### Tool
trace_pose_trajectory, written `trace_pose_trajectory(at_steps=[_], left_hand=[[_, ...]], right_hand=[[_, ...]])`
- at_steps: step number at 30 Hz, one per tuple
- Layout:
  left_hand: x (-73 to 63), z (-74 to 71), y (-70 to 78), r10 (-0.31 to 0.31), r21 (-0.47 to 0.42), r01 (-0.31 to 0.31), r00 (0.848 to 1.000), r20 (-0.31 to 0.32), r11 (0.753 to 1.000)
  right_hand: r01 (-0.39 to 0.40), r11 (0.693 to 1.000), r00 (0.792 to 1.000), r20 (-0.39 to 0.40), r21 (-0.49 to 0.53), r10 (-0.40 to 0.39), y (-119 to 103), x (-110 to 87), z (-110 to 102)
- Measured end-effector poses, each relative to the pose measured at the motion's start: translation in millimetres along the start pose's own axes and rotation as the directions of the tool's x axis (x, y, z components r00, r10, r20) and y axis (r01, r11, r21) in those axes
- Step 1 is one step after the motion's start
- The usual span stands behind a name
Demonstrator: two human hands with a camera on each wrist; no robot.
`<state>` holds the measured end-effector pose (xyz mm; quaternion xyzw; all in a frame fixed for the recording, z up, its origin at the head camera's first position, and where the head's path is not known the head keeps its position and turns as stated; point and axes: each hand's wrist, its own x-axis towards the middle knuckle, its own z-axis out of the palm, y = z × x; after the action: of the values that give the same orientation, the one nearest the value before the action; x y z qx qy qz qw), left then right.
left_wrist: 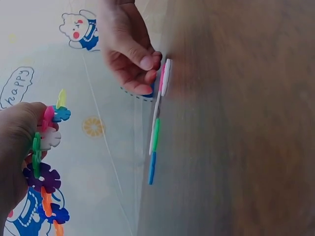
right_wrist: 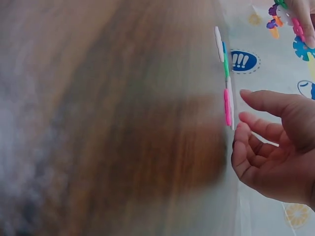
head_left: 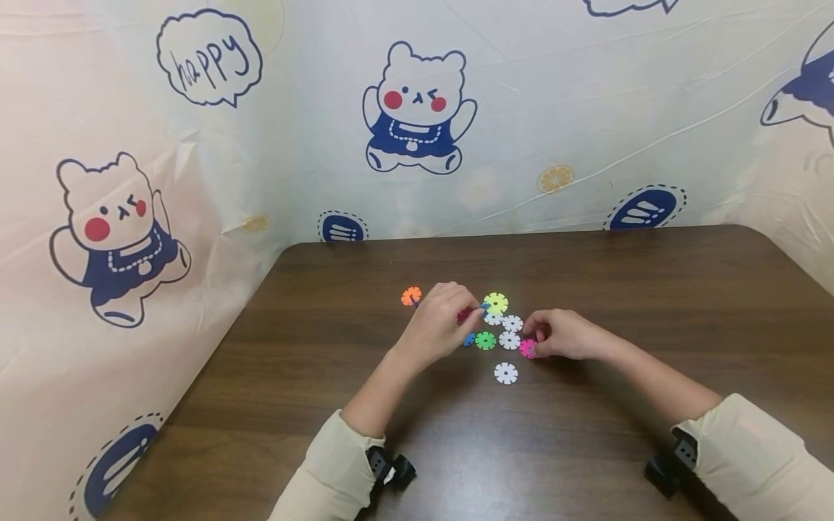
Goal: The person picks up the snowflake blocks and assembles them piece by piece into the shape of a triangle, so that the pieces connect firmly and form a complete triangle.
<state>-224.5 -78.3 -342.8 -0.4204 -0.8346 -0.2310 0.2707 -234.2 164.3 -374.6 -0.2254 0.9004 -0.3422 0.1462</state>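
Observation:
My left hand [head_left: 443, 318] grips a chain of interlocked plastic snowflake discs above the table. In the left wrist view, a yellow disc [left_wrist: 61, 99] and a light blue disc [left_wrist: 61, 113] stick out past the fingers. A green disc [left_wrist: 36, 155], a purple disc [left_wrist: 43, 177] and orange and blue ones trail from the other end; part of the chain is hidden by the hand. My right hand [head_left: 565, 334] holds nothing; its fingers are loosely curled, the tips right beside a pink disc [head_left: 527, 349] on the table.
Several loose discs lie flat on the brown table [head_left: 274, 405] between the hands: a green one [head_left: 485, 341], a blue one [head_left: 468, 339] and white ones, with one white disc [head_left: 505, 373] nearer the front. A printed cloth [head_left: 521, 108] hangs behind the table.

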Motion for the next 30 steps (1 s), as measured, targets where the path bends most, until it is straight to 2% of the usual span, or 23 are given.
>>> trace_pose_trajectory(at_steps=[12,24,30], left_hand=[[-2.4,-3.3,-1.8,-0.029,-0.003,0.029,0.999,0.021,1.0],[-3.9,-5.0,-2.8,-0.031,-0.016,0.031,0.999,0.02,0.999],[-3.5,-3.9,-2.1,-0.027,-0.026,0.027,0.999,0.017,0.999]], right_hand=[[0.022,0.99,0.999,-0.029,-0.141,-0.026,-1.4,-0.8,7.2],[0.032,0.986,0.998,-0.056,-0.165,-0.042,0.4,-1.6,7.9],[0.013,0.991,0.997,-0.075,-0.136,-0.024,-0.3,-3.2,4.2]])
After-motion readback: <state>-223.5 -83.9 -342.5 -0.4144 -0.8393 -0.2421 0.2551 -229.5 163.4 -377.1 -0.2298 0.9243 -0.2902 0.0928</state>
